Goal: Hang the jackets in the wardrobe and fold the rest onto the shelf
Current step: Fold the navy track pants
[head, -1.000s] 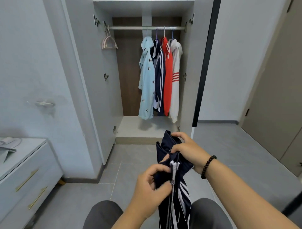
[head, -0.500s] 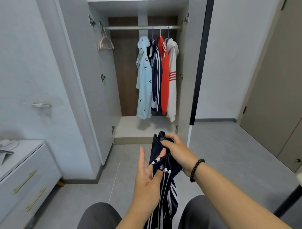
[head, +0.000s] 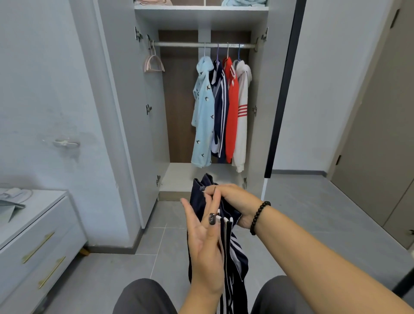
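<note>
Already four jackets [head: 220, 112] hang on the wardrobe rail [head: 201, 44] in the upper centre, and folded items lie on the shelf [head: 201, 8] above. In the lower centre, the right hand [head: 233, 199] grips a navy striped garment [head: 233, 257] at its top; the left hand [head: 205, 251] lies flat and outstretched against it. It probably remains to fold and shelve.

The navy striped garment [head: 233, 264] runs off the near edge, its full shape unseen; its upper part is covered by the right hand [head: 233, 199] and the left hand [head: 206, 244]. Folded items [head: 244, 2] on the wardrobe's top shelf [head: 201, 7] are cut by the far edge. Objects on the left tabletop [head: 29, 208] are cropped and indistinct.
</note>
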{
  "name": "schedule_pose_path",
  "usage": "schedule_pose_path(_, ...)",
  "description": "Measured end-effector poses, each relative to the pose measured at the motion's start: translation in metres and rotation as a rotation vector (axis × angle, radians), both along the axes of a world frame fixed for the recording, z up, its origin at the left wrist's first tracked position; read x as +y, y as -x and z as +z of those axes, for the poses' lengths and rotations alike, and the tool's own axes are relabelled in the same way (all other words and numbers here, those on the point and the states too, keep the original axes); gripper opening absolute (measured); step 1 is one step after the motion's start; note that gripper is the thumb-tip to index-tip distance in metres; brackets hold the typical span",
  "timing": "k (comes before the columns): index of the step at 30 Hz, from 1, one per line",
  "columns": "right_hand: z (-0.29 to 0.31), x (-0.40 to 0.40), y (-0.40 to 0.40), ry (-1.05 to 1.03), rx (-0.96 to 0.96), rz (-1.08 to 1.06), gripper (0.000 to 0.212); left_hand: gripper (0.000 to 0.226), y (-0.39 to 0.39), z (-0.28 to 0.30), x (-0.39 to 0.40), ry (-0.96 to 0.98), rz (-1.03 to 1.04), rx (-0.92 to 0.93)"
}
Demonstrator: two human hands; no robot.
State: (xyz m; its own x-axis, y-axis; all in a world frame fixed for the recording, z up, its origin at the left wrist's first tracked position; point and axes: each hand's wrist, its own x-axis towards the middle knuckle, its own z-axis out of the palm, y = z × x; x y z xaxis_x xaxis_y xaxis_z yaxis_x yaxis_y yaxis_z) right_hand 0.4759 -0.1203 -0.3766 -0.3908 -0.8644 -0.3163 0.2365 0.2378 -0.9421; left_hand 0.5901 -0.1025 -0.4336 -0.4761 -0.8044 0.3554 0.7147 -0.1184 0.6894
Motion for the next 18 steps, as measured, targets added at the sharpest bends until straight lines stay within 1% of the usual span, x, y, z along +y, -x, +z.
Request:
schedule_pose_path(1,0.001,0.0,-0.002,-0.01,-0.023,0.007,0.025,0.104,-0.002,0.002,0.0,-0.03,0.033,0.036)
schedule_pose_path(3,0.0,-0.002,-0.004,-0.033,-0.033,0.02,0.038,0.084,-0.006,0.003,-0.002,-0.089,0.088,0.057)
schedule_pose_path(4,-0.001,-0.004,-0.006,-0.04,-0.028,0.029,0.044,0.072,-0.008,0.001,-0.004,-0.131,0.101,0.039)
schedule_pose_path(5,-0.001,-0.005,-0.007,-0.048,-0.015,0.041,0.048,0.067,-0.01,-0.002,-0.005,-0.179,0.101,0.019)
schedule_pose_path(6,-0.001,-0.006,-0.009,-0.063,0.01,0.058,0.05,0.066,-0.013,-0.006,-0.006,-0.196,0.081,0.016)
schedule_pose_path(8,0.002,-0.008,-0.012,-0.107,0.051,0.107,0.05,0.082,-0.017,-0.006,-0.005,-0.185,0.046,0.002)
schedule_pose_path(9,0.004,-0.009,-0.012,-0.128,0.072,0.134,0.047,0.085,-0.019,-0.007,-0.006,-0.183,0.047,-0.014)
schedule_pose_path(10,0.005,-0.011,-0.014,-0.147,0.105,0.152,0.039,0.08,-0.02,-0.009,-0.006,-0.185,0.065,-0.022)
schedule_pose_path(12,0.01,-0.016,-0.019,-0.173,0.19,0.141,0.017,0.063,-0.024,-0.01,-0.007,-0.193,0.127,-0.007)
schedule_pose_path(13,0.012,-0.019,-0.021,-0.176,0.223,0.119,0.01,0.064,-0.025,-0.011,-0.009,-0.19,0.155,0.008)
schedule_pose_path(16,0.018,-0.03,-0.023,-0.136,0.261,0.024,0.02,0.085,-0.03,-0.006,-0.022,-0.178,0.216,0.089)
schedule_pose_path(17,0.021,-0.034,-0.023,-0.108,0.248,-0.004,0.019,0.093,-0.033,-0.003,-0.025,-0.138,0.244,0.087)
schedule_pose_path(18,0.024,-0.038,-0.024,-0.079,0.23,-0.034,0.016,0.094,-0.036,-0.002,-0.026,-0.057,0.288,0.031)
